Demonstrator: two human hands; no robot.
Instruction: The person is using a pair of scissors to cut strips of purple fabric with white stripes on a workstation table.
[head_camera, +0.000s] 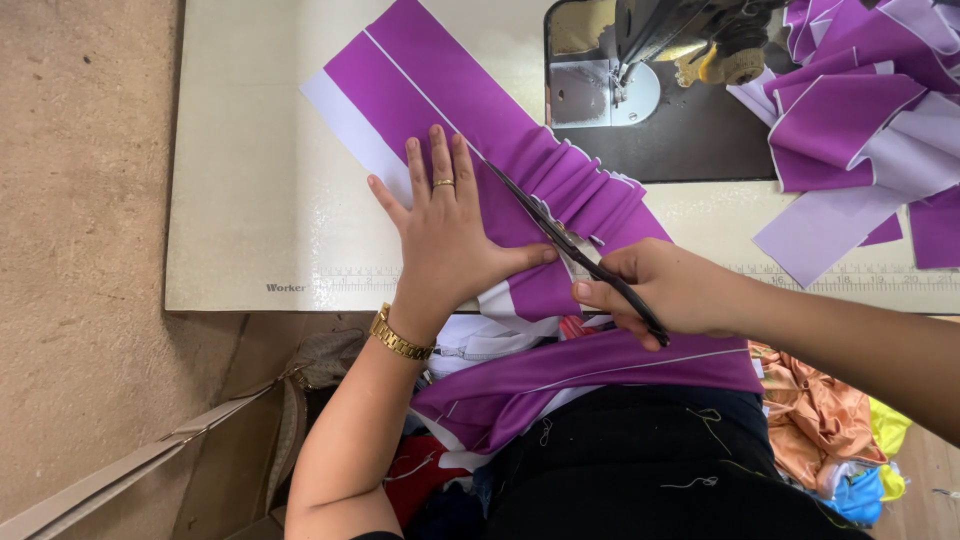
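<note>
At frame centre the left hand (445, 235), fingers spread flat, pins the purple cloth (470, 110) to the desk (240, 200); the right hand (665, 290), fingers gripping black scissors (570, 245), is mid-cut, needing steady tension along the white seam.

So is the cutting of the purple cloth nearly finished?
Hard to say exactly. Done: a heap of purple and white pieces already lies right of the sewing machine. In hand: the left hand presses the purple strip flat on the table, and the right hand works black scissors along it. Left: more of the strip hangs uncut over the lap.
</note>
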